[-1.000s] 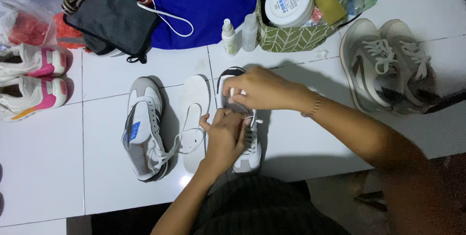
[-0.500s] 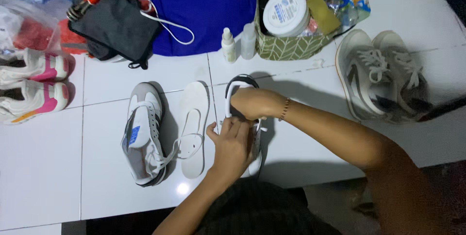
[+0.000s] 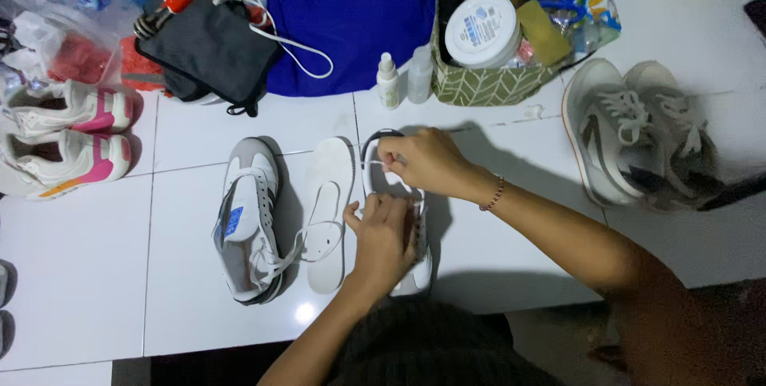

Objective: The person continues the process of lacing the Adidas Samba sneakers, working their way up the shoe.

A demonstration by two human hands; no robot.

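While pinning the light, soft sneaker (image 3: pixel 421 262) under my left hand (image 3: pixel 383 234), I am pinching its limp white lace (image 3: pixel 373 164) between right hand (image 3: pixel 423 161) fingertips.

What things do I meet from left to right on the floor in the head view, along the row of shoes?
Pink-and-white sneakers → grey sneaker → white insole → left hand on the shoe → grey pair.
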